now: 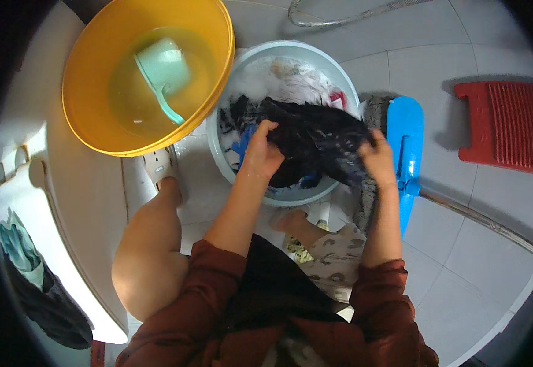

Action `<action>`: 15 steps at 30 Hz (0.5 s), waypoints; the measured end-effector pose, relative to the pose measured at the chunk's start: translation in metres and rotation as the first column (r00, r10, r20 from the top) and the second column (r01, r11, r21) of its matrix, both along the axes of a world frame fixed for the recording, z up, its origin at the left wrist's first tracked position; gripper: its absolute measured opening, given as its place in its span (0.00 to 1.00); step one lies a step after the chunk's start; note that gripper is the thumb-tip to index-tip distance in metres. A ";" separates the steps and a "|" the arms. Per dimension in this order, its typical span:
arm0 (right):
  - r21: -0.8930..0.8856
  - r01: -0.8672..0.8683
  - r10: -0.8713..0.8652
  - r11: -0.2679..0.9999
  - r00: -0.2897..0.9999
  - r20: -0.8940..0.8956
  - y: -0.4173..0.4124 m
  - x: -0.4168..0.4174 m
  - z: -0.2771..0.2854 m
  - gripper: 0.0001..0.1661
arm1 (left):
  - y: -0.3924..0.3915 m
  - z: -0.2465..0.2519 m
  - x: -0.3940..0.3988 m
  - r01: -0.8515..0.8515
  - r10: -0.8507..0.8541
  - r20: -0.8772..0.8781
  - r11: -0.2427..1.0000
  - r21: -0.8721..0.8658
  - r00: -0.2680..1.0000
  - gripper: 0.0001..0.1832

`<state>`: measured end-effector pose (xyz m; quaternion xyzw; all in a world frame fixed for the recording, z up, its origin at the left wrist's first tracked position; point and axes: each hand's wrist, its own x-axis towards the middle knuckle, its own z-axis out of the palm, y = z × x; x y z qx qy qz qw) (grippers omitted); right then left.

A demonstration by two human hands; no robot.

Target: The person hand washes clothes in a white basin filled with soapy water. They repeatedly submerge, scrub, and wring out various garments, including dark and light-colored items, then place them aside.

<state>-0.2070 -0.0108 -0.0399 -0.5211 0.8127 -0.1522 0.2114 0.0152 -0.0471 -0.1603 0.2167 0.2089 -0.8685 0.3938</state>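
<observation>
A wet black garment [317, 137] is stretched between my two hands above a pale blue plastic tub [215, 142]. My left hand [264, 153] grips its left end, thumb uppermost. At its right end my right hand [378, 158], slightly blurred, is closed on the cloth near the tub's right rim. Suds and soaking laundry fill the tub under it: a white cloth [300, 87] at the back, a red piece [338, 99] at the right, and a blue cloth [243, 142] beside my left hand. The garment hides much of the tub's middle.
Left of the tub, a large yellow basin [83, 91] holds water and a pale green dipper [163, 64]. A blue flat mop [404, 137] lies close on the right, its metal pole [482, 218] running across floor tiles. Farther right is a red plastic washboard [509, 126]. A metal hose [339, 20] curves behind.
</observation>
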 end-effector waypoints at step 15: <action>-0.157 -0.283 0.315 0.946 0.917 0.245 0.049 0.071 0.056 0.18 | 0.050 0.044 -0.003 0.879 0.354 0.834 0.062 -0.472 0.423 0.26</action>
